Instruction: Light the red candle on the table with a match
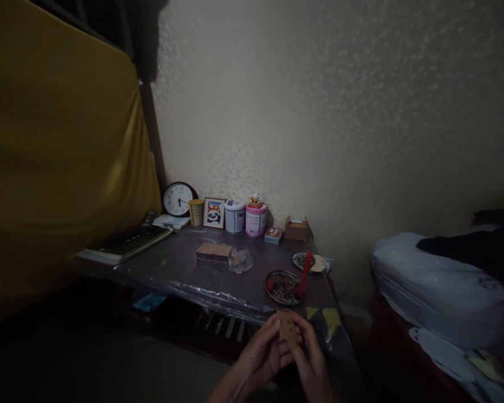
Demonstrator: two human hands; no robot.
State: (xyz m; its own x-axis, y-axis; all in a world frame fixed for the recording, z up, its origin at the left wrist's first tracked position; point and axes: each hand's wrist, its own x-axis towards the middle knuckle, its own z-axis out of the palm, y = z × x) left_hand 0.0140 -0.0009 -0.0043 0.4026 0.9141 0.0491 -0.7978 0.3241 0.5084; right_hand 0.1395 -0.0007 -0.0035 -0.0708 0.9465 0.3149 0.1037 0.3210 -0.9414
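Small wooden block (pixel 287 326) gripped together by left hand (pixel 258 358) and right hand (pixel 309 361) at the near edge of the plastic-covered table (pixel 185 268), round tray (pixel 283 287) with red brush (pixel 304 272) just beyond, stacked wooden pieces (pixel 214 253) mid-table, clock (pixel 178 198) leaned on the wall.

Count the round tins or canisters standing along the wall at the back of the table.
3, in a row between the clock and the cardboard box: a yellow tin, a white canister, and a pink canister. The dim light may hide more.
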